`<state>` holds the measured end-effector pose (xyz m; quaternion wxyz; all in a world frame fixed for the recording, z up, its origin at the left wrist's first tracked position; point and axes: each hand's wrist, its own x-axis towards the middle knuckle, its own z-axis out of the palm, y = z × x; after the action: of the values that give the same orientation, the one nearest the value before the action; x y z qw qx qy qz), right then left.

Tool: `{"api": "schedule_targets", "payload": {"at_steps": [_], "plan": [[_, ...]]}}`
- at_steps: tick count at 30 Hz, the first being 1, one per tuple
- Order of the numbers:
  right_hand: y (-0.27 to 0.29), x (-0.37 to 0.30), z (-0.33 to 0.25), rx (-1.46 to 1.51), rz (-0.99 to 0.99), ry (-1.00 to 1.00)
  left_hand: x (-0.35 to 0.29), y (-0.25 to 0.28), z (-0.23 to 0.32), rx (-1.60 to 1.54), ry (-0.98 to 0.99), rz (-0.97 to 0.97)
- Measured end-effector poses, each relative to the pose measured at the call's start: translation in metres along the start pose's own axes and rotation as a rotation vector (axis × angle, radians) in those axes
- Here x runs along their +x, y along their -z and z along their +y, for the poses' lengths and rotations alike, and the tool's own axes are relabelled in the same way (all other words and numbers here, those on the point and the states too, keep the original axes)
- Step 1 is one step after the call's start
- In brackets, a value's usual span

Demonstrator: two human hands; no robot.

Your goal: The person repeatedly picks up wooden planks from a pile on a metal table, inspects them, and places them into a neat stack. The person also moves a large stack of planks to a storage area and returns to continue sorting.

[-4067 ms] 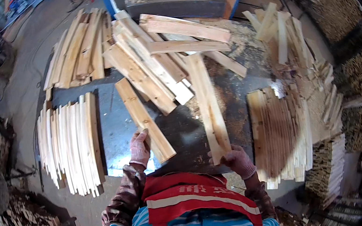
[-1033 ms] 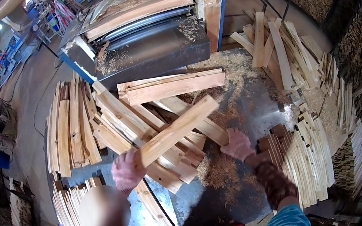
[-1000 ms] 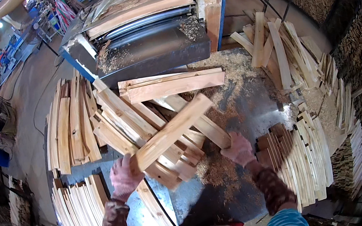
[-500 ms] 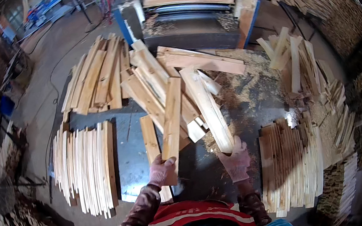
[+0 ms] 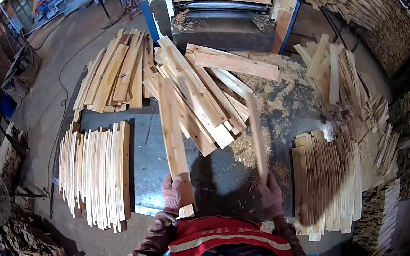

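Left hand [image 5: 171,193] clamps a board [image 5: 172,128], right hand [image 5: 271,196] an edge-on plank [image 5: 257,133], both gripped at near ends, pointing away.

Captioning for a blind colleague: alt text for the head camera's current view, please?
Gloved left hand holds a board, gloved right hand a second board, seen edge-on. Loose boards lie ahead on a dark table, a row of boards at left, another row at right, a machine behind.
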<state>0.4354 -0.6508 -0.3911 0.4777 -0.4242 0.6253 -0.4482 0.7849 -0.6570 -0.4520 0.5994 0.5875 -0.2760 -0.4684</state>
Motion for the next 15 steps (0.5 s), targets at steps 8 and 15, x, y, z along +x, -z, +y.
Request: {"api": "schedule_targets", "payload": {"at_steps": [8, 15], "plan": [[0.152, -0.088, 0.074, -1.236, -0.028, -0.448, -0.032, 0.064, -0.102, 0.493, 0.606, 0.028], [0.170, -0.032, 0.066, -1.724, 0.211, -0.348, -0.008, 0.089, -0.051, -1.008, 0.791, -0.435]]}}
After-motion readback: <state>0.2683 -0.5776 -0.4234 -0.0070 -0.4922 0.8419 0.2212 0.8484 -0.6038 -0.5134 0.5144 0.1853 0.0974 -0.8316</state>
